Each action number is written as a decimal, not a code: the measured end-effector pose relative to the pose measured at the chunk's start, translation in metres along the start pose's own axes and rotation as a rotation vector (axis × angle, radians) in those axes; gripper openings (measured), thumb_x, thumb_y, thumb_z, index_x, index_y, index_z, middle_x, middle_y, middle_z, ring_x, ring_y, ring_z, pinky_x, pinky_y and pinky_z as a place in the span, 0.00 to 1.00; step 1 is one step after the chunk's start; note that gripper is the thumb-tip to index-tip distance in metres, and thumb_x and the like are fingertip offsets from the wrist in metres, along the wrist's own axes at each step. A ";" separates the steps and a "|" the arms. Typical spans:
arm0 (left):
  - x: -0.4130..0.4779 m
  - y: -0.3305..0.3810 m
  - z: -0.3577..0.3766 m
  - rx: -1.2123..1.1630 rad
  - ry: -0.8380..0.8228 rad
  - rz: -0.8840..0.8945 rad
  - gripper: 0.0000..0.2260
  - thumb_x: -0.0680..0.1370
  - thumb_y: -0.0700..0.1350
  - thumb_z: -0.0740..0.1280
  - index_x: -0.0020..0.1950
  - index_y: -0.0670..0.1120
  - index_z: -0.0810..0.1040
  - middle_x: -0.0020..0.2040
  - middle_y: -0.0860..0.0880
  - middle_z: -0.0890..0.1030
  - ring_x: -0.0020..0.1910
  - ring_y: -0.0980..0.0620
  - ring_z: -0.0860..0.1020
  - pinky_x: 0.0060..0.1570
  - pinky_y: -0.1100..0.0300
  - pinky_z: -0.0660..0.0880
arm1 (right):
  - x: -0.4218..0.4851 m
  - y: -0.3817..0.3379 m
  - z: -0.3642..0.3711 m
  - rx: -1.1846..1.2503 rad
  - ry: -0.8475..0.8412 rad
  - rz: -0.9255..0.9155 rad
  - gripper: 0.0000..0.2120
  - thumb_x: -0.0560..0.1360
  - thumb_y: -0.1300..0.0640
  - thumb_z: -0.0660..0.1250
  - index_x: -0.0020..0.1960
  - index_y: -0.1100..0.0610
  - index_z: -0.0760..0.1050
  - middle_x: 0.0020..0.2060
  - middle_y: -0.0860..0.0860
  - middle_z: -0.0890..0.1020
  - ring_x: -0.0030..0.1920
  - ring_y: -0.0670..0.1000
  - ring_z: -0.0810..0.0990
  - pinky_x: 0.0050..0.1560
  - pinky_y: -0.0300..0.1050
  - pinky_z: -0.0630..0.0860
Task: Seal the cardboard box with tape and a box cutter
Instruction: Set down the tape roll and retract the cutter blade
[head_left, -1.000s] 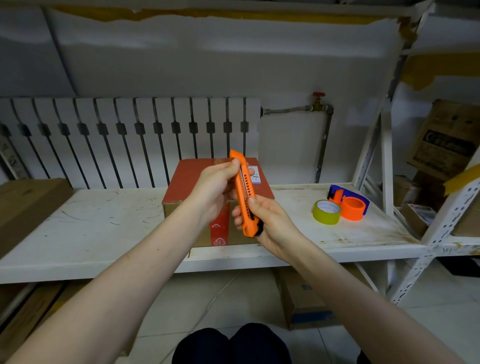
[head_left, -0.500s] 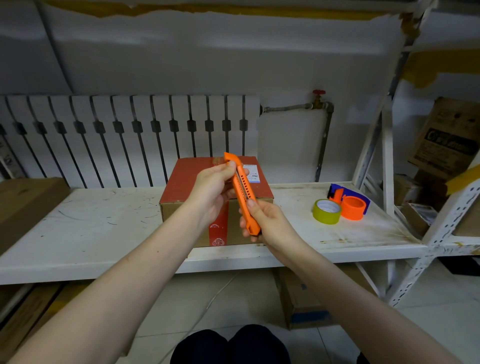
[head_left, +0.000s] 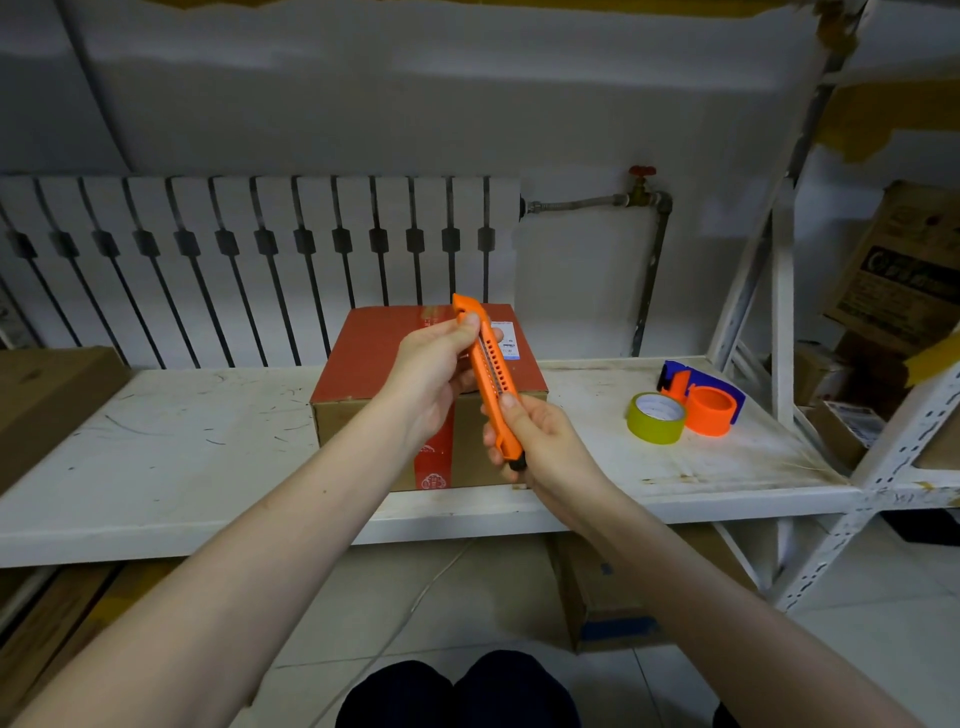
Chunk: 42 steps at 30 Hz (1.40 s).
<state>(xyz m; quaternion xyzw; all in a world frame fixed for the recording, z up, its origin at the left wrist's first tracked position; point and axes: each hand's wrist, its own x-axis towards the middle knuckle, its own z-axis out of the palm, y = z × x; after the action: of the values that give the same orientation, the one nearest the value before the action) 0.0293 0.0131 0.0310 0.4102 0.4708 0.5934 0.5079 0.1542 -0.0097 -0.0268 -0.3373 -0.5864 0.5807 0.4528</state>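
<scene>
I hold an orange box cutter in both hands, tilted with its tip up and to the left, in front of the cardboard box. My left hand pinches the upper end. My right hand grips the lower end, thumb on the slider. No blade shows. The box has a red top and brown sides with a red strip down its front, and it sits shut on the white shelf. A yellow-green tape roll lies on the shelf to the right, beside an orange and blue tape dispenser.
A white radiator and a pipe with a red valve stand behind the shelf. Brown cardboard lies at the left end. White rack posts and stored boxes fill the right. Another box sits on the floor.
The cutter has tilted slightly more to the left, and my right thumb has slid up along its body. Both hands stay on it above the box.
</scene>
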 end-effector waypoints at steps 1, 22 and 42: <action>0.002 -0.001 0.000 0.001 -0.002 -0.006 0.10 0.79 0.46 0.63 0.50 0.43 0.81 0.47 0.46 0.83 0.41 0.53 0.80 0.37 0.63 0.76 | 0.001 0.001 -0.001 0.003 0.008 0.003 0.12 0.81 0.51 0.55 0.49 0.57 0.74 0.33 0.51 0.77 0.29 0.45 0.74 0.28 0.38 0.68; 0.011 -0.002 -0.012 -0.213 0.105 -0.160 0.07 0.79 0.42 0.63 0.48 0.40 0.77 0.44 0.43 0.83 0.48 0.45 0.82 0.36 0.59 0.82 | -0.007 -0.009 -0.031 0.432 -0.356 0.082 0.20 0.78 0.66 0.55 0.70 0.60 0.65 0.63 0.60 0.76 0.64 0.56 0.76 0.61 0.45 0.75; 0.020 -0.038 0.018 -0.144 0.001 -0.229 0.13 0.78 0.42 0.64 0.58 0.36 0.76 0.50 0.40 0.83 0.54 0.42 0.82 0.40 0.57 0.83 | -0.019 0.041 -0.068 0.580 -0.178 0.054 0.28 0.67 0.58 0.74 0.66 0.58 0.71 0.57 0.57 0.81 0.55 0.52 0.82 0.48 0.36 0.80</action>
<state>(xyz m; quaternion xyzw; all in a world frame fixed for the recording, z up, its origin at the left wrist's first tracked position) 0.0521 0.0372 -0.0017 0.3158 0.4708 0.5641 0.6003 0.2185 0.0021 -0.0759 -0.1573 -0.4242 0.7630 0.4617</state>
